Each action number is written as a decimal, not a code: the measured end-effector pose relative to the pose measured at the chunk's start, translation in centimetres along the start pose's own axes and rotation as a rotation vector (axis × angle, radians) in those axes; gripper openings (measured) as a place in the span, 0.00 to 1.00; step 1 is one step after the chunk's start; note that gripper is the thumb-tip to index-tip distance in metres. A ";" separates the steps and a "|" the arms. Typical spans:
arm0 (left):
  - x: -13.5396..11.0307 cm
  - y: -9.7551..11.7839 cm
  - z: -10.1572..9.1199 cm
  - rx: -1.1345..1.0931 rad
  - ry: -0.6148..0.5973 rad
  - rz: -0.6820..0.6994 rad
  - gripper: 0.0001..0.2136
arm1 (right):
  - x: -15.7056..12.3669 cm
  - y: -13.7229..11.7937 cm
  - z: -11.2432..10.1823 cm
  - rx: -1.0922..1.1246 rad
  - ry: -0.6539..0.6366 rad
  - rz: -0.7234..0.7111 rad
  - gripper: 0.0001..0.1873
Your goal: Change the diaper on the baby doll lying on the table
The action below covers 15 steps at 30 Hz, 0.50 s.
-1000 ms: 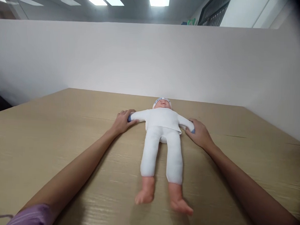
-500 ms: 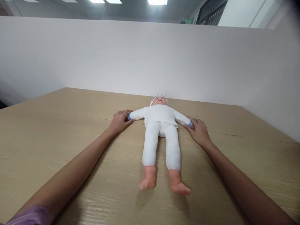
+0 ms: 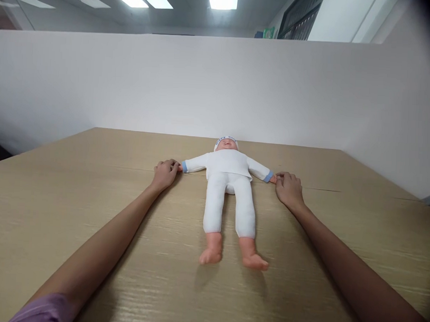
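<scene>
A baby doll (image 3: pixel 230 183) in a white suit with blue cuffs and a white cap lies face up on the wooden table (image 3: pixel 67 197). Its arms are spread wide and its bare feet point toward me. My left hand (image 3: pixel 163 174) is at the end of the doll's arm on the left, with its fingers curled around the doll's small hand. My right hand (image 3: pixel 289 189) is at the end of the other arm, and its curled fingertips pinch the doll's hand just past the blue cuff. Both of my arms are stretched far forward.
A white partition wall (image 3: pixel 204 84) stands along the table's far edge and runs round its right side, just behind the doll's head. Ceiling lights show above it. The table's left edge drops off at the far left.
The doll has slid away from me toward the partition. Both my hands have moved outward along its arms, off the blue cuffs, to the doll's hands.
</scene>
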State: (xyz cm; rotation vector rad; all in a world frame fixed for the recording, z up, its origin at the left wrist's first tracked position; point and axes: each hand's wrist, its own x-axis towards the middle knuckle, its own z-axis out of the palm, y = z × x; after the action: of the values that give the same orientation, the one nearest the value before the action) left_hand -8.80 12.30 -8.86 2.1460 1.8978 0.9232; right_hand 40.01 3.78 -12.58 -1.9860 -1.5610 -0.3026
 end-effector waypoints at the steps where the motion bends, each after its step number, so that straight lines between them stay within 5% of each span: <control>1: 0.0 0.0 0.0 0.008 -0.004 -0.008 0.18 | 0.0 0.0 0.0 -0.002 0.000 0.010 0.22; 15: -0.2 0.1 -0.2 0.044 -0.003 -0.027 0.19 | -0.3 -0.4 -0.7 -0.006 0.039 0.156 0.20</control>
State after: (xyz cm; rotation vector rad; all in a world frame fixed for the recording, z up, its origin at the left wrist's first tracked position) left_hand -8.78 11.99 -8.74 2.1386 1.9585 0.8807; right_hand 39.65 3.21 -11.99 -2.0792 -1.3734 -0.2818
